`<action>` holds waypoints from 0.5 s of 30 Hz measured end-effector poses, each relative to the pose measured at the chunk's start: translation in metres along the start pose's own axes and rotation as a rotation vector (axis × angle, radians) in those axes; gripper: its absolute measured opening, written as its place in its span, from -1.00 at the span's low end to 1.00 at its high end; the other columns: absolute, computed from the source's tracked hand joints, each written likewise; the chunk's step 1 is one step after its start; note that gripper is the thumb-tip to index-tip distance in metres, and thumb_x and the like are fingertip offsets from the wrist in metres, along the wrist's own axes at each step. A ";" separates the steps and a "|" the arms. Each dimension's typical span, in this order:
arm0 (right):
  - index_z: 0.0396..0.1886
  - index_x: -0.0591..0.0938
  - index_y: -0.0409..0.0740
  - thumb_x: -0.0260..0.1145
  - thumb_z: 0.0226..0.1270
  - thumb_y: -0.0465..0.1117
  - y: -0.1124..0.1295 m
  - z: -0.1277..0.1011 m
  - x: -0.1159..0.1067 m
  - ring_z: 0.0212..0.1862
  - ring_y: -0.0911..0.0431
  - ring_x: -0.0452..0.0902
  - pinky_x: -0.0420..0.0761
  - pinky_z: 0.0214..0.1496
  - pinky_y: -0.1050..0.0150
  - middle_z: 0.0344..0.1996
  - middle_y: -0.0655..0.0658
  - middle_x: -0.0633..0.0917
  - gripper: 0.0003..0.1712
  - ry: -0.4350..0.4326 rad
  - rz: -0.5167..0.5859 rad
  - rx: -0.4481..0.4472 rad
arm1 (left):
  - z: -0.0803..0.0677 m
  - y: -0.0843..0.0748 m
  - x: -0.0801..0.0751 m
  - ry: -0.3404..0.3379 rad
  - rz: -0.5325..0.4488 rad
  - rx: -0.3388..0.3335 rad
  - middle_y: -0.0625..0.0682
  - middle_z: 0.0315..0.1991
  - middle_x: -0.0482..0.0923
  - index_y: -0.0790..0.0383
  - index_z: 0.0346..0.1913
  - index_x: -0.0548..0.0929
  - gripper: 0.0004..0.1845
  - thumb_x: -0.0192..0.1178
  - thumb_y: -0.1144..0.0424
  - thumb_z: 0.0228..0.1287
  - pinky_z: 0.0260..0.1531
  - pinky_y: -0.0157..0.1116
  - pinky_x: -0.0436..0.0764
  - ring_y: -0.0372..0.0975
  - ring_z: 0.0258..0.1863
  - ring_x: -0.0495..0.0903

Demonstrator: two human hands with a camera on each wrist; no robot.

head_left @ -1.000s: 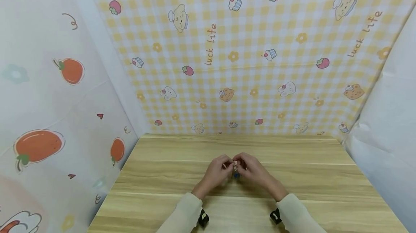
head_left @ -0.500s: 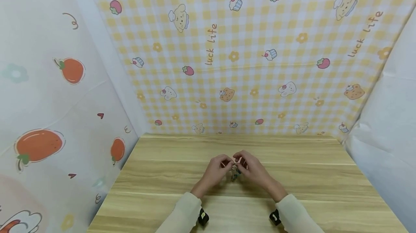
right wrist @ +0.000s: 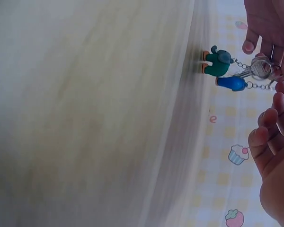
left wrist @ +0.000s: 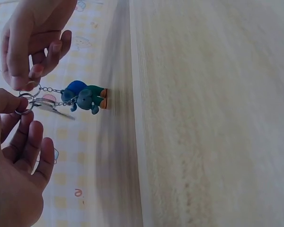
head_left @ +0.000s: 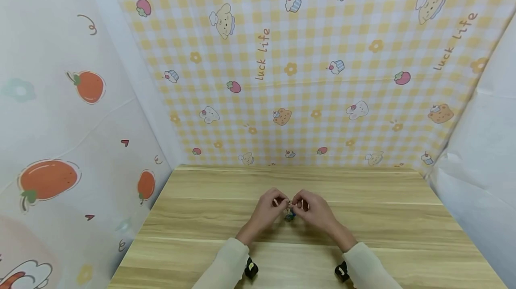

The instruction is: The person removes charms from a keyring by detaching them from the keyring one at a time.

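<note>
Both hands meet above the middle of the wooden table (head_left: 201, 217). Between them hangs a keychain (head_left: 289, 214) with a silver key (right wrist: 261, 68), a teal figure with orange feet (left wrist: 90, 99) and a blue charm (left wrist: 75, 88) on short chains. My left hand (head_left: 282, 202) pinches a metal ring (left wrist: 23, 104) of the keychain between thumb and fingers. My right hand (head_left: 298, 202) pinches the top of the chain that leads to the blue charm (right wrist: 232, 83). The teal figure (right wrist: 217, 62) dangles just above the table top.
A yellow checked backdrop with cartoon prints (head_left: 306, 69) closes off the far edge of the table. A white sheet with orange fruit prints (head_left: 60, 114) hangs on the left and a plain white one (head_left: 479, 154) on the right. Cream sleeves cover both forearms.
The hands have stayed together at the same spot. Their fingers shifted slightly, and the charms now hang a little lower between them.
</note>
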State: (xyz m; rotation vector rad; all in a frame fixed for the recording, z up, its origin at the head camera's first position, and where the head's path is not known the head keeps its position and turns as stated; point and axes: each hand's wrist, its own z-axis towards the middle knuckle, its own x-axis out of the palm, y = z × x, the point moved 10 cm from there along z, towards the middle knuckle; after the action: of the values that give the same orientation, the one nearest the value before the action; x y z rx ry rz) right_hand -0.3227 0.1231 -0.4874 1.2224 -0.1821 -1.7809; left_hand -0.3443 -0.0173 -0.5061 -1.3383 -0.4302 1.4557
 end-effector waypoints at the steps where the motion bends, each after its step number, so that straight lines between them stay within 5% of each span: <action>1: -0.23 0.71 -0.10 0.48 0.43 -0.23 0.001 0.000 0.000 -0.46 0.37 0.41 0.48 -0.45 0.43 -0.46 0.15 0.61 -0.93 -0.003 -0.006 -0.004 | 0.000 0.000 0.000 0.004 -0.003 -0.006 -0.02 -0.13 0.67 0.11 -0.11 0.76 -0.90 0.24 0.26 0.58 -0.17 -0.40 0.63 -0.38 -0.23 0.55; 15: -0.32 0.66 0.01 0.50 0.20 -0.44 0.006 -0.001 0.003 -0.49 0.37 0.39 0.46 -0.46 0.44 -0.48 0.08 0.62 -0.73 -0.055 -0.050 -0.028 | 0.000 0.005 0.008 0.040 -0.041 -0.082 0.01 -0.16 0.70 0.14 -0.11 0.71 -0.91 0.23 0.24 0.59 -0.19 -0.39 0.63 -0.31 -0.24 0.61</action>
State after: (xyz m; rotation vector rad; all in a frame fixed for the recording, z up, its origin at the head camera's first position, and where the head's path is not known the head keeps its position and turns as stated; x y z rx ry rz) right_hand -0.3187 0.1182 -0.4860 1.1685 -0.1586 -1.8557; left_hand -0.3450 -0.0129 -0.5144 -1.4132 -0.4934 1.3880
